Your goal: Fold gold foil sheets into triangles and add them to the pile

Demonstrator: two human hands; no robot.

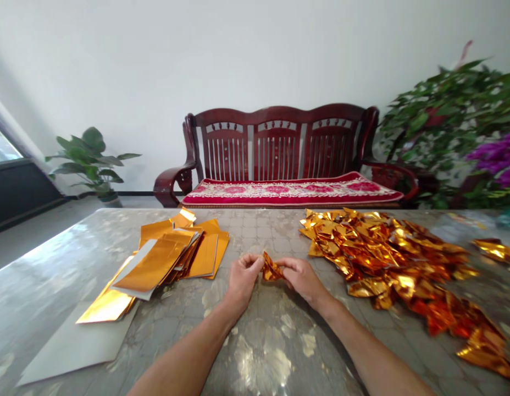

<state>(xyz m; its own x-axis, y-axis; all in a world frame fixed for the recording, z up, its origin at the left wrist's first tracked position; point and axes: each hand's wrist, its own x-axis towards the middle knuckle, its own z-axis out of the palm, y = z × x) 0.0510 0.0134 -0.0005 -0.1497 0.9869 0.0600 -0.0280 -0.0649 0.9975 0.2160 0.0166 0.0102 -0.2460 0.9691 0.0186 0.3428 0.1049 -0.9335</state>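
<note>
Between my two hands is a small folded gold foil paper piece (272,268), held just above the table. My left hand (243,278) pinches its left end between thumb and fingers. At its right end, my right hand (302,278) is closed on it in the same way. To the left lies a loose stack of flat gold foil sheets (160,258), some showing pale undersides. On the right spreads a large heap of folded gold foil pieces (378,253), shaped much like the one I hold.
A patterned covering lies over the table (263,352). One large pale sheet (82,341) rests at the near left. Behind the table stands a dark red wooden bench (277,148) with a red and white cushion (296,190). Plants (90,159) flank it.
</note>
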